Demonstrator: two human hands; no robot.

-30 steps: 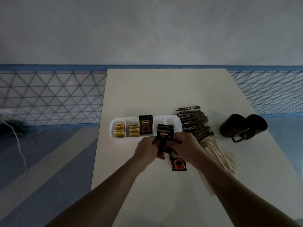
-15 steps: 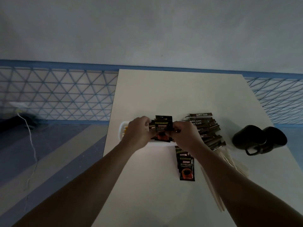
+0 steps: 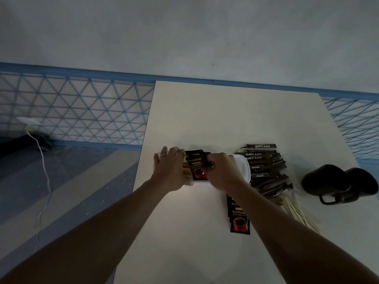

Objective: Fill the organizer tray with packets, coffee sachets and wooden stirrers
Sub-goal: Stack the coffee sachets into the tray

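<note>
A white organizer tray [image 3: 244, 167] lies on the table, mostly covered by my hands. Black coffee sachets [image 3: 196, 167] with a red cup print stand in a middle compartment. My right hand [image 3: 222, 173] pinches them from the right. My left hand [image 3: 171, 169] rests over the tray's left end with fingers spread against the sachets' left side. A bit of a yellow packet [image 3: 186, 171] shows under it. More coffee sachets [image 3: 239, 215] lie on the table nearer to me. Brown sugar sticks [image 3: 264, 167] are piled right of the tray, with wooden stirrers [image 3: 298, 213] below them.
Two black mugs [image 3: 336, 184] lie on their sides at the table's right edge. The white table [image 3: 225, 115] has its left edge close to the tray. A white cable [image 3: 44, 171] runs over the floor at left.
Both hands carried the bunch of coffee sachets from in front of the tray up into it. My left hand has spread out over the tray's left end. The view has shifted, so everything sits further right.
</note>
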